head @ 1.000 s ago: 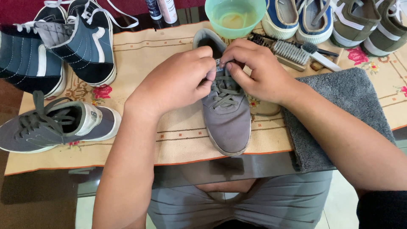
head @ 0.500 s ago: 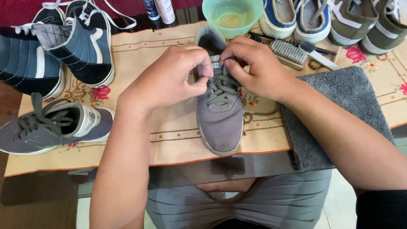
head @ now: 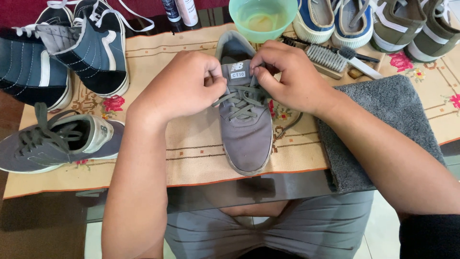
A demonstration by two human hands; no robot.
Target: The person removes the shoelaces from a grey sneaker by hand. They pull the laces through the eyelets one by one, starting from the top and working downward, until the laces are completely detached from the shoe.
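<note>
A grey suede sneaker (head: 247,134) lies toe toward me on a beige embroidered table runner (head: 196,153). My left hand (head: 184,84) pinches the grey lace at the shoe's left eyelets. My right hand (head: 287,76) grips the lace and the tongue's edge on the right side. The lace (head: 239,103) crosses the shoe in several loose rows between my hands. A free lace end trails off to the right of the shoe under my right wrist.
The matching grey sneaker (head: 57,141) lies on its side at the left. Dark blue high-top shoes (head: 72,52) stand at the back left. A green bowl (head: 262,19), a scrub brush (head: 330,60), more shoes (head: 383,21) and a grey towel (head: 383,115) fill the back and right.
My hands have parted slightly, uncovering the tongue label, with the lace rows showing looser below them. The view shifted a little; the shoe stays in place.
</note>
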